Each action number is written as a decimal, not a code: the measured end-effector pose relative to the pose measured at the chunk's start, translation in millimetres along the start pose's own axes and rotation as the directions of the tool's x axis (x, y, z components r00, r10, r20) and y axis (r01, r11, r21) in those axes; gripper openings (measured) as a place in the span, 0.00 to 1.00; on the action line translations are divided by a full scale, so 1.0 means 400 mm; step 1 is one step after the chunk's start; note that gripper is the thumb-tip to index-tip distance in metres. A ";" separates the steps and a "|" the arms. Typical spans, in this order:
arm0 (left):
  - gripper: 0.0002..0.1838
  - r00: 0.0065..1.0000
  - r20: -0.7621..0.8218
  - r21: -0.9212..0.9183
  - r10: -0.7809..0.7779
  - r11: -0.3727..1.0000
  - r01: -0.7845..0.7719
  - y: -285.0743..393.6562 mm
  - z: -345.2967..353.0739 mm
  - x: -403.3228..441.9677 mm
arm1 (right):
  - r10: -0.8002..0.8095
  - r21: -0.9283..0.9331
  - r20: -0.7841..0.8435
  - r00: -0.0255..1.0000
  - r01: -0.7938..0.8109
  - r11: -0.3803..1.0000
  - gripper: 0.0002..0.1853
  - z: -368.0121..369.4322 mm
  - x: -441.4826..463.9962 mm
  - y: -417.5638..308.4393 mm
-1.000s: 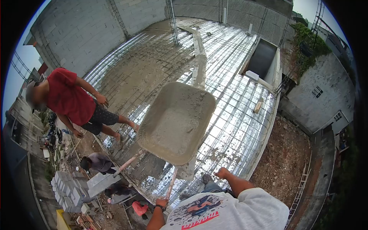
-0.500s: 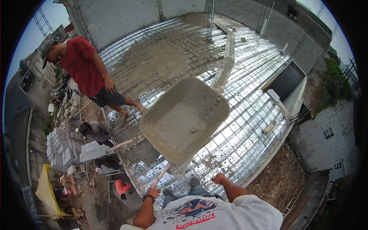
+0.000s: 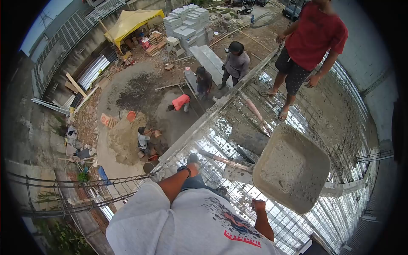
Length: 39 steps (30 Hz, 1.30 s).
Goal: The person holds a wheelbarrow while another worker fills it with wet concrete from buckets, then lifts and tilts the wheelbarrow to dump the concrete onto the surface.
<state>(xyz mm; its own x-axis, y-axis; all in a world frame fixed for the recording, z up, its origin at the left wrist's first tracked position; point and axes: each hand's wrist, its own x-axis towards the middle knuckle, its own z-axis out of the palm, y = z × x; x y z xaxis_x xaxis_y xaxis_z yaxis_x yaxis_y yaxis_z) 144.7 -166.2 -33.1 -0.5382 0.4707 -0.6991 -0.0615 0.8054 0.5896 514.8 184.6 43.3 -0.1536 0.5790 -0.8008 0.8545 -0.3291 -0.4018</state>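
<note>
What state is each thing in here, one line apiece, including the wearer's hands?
Wheelbarrow: tray facing up, coated in grey residue
Left hand: near a handle, finger pose unclear
Right hand: beside the tray, finger pose unclear
Metal mesh: laid out, partly covered
Concrete: spread over part of the mesh
Blocks: stacked
Sand: heaped
Yellow canopy: spread open

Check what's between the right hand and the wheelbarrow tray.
In the head view, just rebar-covered silvery decking between right hand and wheelbarrow tray; no separate object shows there.
</note>
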 end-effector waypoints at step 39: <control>0.30 0.803 -0.188 -0.445 -0.566 0.778 0.444 -0.263 -0.294 -0.225 | -0.026 -0.284 0.367 0.930 0.139 0.949 0.10 0.443 0.083 -0.641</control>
<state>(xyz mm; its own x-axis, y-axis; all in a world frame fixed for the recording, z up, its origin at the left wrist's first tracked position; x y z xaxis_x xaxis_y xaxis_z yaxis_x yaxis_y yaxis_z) 100.7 -335.7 15.4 -0.5555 -0.1457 -0.8187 -0.6609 0.6749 0.3283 202.7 156.0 41.3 -0.3470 0.2736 -0.8971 0.9304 -0.0202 -0.3660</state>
